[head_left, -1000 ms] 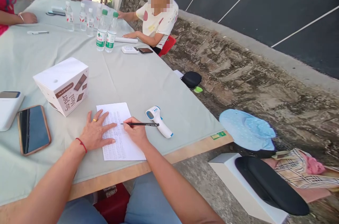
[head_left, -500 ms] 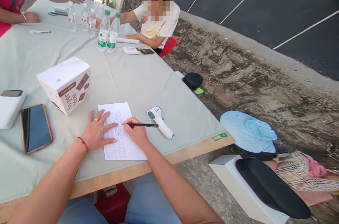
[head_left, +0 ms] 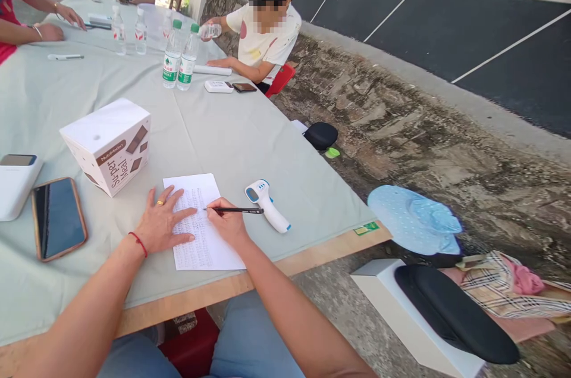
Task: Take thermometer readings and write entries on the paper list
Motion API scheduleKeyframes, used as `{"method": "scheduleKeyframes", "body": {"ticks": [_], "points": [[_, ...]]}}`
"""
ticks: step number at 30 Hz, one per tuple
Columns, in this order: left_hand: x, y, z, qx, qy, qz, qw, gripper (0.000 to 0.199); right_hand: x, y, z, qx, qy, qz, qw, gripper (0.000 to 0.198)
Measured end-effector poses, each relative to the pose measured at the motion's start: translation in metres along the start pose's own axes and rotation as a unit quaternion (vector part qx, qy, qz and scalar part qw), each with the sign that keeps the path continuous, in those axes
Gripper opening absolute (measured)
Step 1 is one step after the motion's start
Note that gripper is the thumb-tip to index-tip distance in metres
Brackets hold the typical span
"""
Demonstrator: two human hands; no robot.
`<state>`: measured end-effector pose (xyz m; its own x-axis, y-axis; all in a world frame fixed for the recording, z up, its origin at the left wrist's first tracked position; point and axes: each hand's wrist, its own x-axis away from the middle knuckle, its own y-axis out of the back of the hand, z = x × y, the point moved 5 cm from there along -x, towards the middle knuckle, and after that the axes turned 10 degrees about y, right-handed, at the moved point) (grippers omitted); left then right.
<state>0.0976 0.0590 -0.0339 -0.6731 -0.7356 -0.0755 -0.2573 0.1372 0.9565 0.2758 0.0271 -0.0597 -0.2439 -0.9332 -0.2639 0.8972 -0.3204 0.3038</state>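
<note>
A sheet of paper (head_left: 223, 250) with rows of small handwriting lies near the front edge of the table. My left hand (head_left: 163, 223) rests flat on its left side, fingers spread. Between the fingers of my right hand (head_left: 228, 226) is a black pen (head_left: 241, 209), its tip touching or just over the writing. Just right of the pen's back end lies a white and blue infrared thermometer (head_left: 272, 208). A white carton (head_left: 107, 143) stands beyond my left hand, and a smartphone (head_left: 59, 217) lies to its left.
Two green-capped water bottles (head_left: 187, 59) stand farther back, near several smaller bottles. A white device (head_left: 18, 184) sits at the left edge. Three people are around the table (head_left: 276, 146). Off its right side are a blue hat (head_left: 413, 217) and a black case (head_left: 455, 312) on a white box.
The person across the table has lifted a small bottle and tilted it. The person at left has drawn a hand back to the table. My hands have barely moved.
</note>
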Motion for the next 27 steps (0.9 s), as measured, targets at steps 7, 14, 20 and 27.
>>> {"method": "scheduleKeyframes", "body": {"ticks": [7,14,20,27], "points": [[-0.0003,0.0002,0.0001,-0.001,0.002,0.006,1.0,0.057,0.0003,-0.0005,-0.0018,0.005,0.015,0.001,1.0,0.009],[-0.0003,0.0005,-0.0002,-0.011,0.006,0.019,1.0,0.057,0.0009,0.0013,-0.0019,0.009,0.004,0.007,1.0,0.011],[0.0001,0.0002,0.0011,-0.011,0.004,0.009,1.0,0.056,0.0013,0.0018,-0.0001,0.007,-0.002,-0.007,1.0,0.013],[-0.0002,0.0014,-0.0002,-0.012,0.005,0.018,1.0,0.058,0.0012,0.0013,-0.0013,0.019,0.001,-0.01,1.0,0.012]]}}
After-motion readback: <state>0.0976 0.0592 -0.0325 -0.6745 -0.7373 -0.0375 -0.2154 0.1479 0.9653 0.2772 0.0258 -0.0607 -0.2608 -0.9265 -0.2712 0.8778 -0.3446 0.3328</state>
